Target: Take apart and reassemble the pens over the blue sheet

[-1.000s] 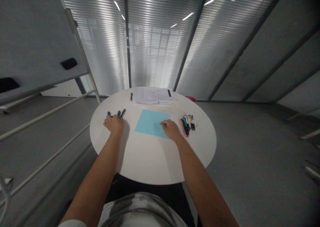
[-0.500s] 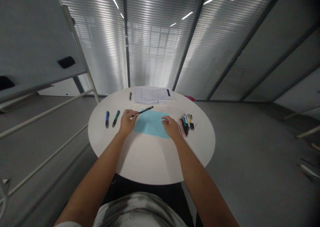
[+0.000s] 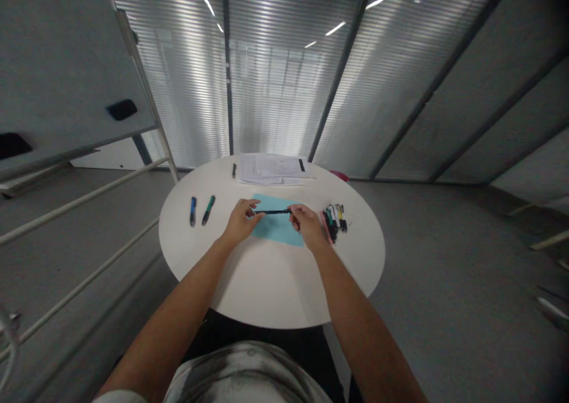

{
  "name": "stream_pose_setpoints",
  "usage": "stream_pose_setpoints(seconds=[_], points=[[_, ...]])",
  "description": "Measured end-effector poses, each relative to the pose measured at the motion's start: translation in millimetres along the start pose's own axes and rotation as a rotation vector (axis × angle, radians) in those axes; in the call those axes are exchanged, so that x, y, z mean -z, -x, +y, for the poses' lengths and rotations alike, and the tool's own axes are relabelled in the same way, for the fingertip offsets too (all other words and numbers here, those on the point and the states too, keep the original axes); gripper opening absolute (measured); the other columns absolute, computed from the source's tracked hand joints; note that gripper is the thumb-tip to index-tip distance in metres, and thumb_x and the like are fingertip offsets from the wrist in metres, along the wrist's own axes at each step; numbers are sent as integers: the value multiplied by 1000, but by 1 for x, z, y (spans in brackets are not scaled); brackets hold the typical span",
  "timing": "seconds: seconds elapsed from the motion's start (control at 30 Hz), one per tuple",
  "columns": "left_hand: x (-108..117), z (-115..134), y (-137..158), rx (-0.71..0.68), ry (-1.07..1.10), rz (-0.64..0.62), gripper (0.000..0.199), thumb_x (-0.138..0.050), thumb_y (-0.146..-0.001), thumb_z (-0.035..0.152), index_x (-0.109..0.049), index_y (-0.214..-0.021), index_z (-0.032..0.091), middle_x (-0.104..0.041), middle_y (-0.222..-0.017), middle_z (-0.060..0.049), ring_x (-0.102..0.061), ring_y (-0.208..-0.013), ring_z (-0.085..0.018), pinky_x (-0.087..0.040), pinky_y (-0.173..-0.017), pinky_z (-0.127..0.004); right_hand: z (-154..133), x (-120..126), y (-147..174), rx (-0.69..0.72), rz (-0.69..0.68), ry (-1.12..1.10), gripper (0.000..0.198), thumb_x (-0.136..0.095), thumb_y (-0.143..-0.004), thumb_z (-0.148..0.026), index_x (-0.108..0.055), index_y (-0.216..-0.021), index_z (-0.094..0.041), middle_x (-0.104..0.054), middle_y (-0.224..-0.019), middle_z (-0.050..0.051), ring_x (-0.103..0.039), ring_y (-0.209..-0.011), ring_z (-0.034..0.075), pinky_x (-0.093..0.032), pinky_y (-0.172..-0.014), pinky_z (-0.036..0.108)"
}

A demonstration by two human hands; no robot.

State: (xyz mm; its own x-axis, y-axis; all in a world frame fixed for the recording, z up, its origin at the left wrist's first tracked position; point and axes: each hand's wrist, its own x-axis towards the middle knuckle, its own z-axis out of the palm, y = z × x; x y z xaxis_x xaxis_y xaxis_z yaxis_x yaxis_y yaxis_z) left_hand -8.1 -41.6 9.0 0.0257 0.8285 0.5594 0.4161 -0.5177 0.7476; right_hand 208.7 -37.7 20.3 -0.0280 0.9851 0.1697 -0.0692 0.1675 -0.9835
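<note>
A slim black pen [image 3: 272, 212] lies level between my two hands, above a light blue sheet [image 3: 279, 232]. My left hand [image 3: 240, 220] is closed on the pen's left end, thumb below and index finger above. At the other end, my right hand [image 3: 306, 223] pinches the pen between thumb and fingertips. Left of my left hand, a green-and-black pen [image 3: 208, 210] and a blue-and-black pen [image 3: 192, 211] rest on the white round table [image 3: 271, 287]. Just right of my right hand lies a cluster of several pens and markers [image 3: 336, 218].
A stack of printed papers [image 3: 271, 169] sits at the table's far edge, with a small dark pen [image 3: 234, 170] beside it. A board on a white metal frame [image 3: 84, 207] stands at the left. Glass panels with blinds [image 3: 271, 83] rise behind the table.
The pen has turned from slanted to level and moved slightly down and right with my left hand. My right hand, empty before, has taken hold of its right end.
</note>
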Motion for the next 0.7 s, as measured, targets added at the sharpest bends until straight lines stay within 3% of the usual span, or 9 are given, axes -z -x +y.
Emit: stream_pose_setpoints(seconds=[0.13, 0.33, 0.7], points=[[3, -9, -3, 114, 80, 29, 30, -64, -76, 33, -64, -102, 18, -61, -83, -3, -53, -66, -11, -45, -67, -26, -4, 2, 1, -43, 55, -92, 36, -66, -70, -52, -61, -82, -19, -53, -57, -4, -38, -42, 6, -20, -38, 20], [3, -8, -5, 259, 290, 34, 28, -69, -71, 37, -67, -90, 17, -60, -69, 1, -53, -61, -10, -41, -60, -24, -1, 3, 0, -69, 10, -127, 37, -66, -70, -52, -62, -84, -18, -53, -60, -4, -41, -42, 5, -23, -38, 18], [2, -4, -6, 354, 500, 12, 25, -72, -67, 37, -65, -77, 15, -60, -64, 0, -50, -56, -9, -41, -58, -24, 9, 0, -2, -151, -30, -99, 43, -65, -69, -56, -58, -89, -19, -56, -58, -5, -41, -40, 5, -24, -37, 18]])
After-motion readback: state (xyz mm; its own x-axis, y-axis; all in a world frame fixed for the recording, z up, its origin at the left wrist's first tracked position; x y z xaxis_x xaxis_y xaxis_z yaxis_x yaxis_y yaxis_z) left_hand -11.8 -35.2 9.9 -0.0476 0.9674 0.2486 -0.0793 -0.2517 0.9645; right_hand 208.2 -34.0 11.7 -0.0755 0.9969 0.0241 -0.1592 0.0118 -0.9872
